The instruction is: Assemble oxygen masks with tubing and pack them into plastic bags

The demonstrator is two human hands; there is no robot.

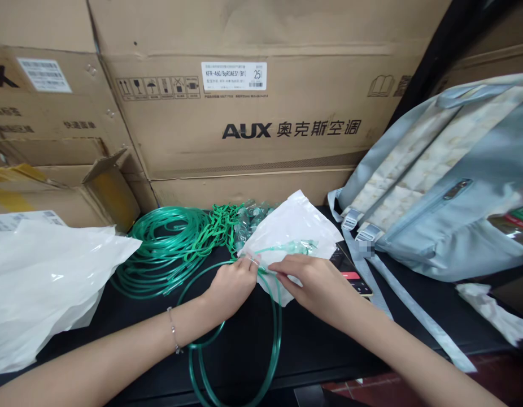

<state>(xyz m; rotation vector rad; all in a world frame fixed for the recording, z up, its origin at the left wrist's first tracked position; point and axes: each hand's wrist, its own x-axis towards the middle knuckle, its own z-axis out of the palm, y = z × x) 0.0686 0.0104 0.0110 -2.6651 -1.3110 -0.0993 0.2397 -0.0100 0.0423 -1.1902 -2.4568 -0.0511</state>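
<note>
My left hand point(238, 281) is closed around green plastic tubing point(279, 333), and a ring and bracelet show on that arm. Close beside it, the fingers of my right hand point(306, 276) pinch the tubing; their tips are partly hidden. A loop of it hangs from my hands over the black surface. Just beyond lies a white plastic bag point(297, 220) with a translucent green fitting point(304, 247) on it. Farther left are a coil of green tubing point(160, 249), a pile of green elastic straps point(219, 226) and translucent greenish plastic parts point(251, 217).
Large cardboard boxes point(261, 152) stand along the back. A big white bag point(53, 282) is at the left, near an opened carton point(109, 186). To the right sit a light-blue backpack point(435, 226) with trailing straps, a dark phone-like object point(358, 285) and a crumpled white wrapper point(490, 311).
</note>
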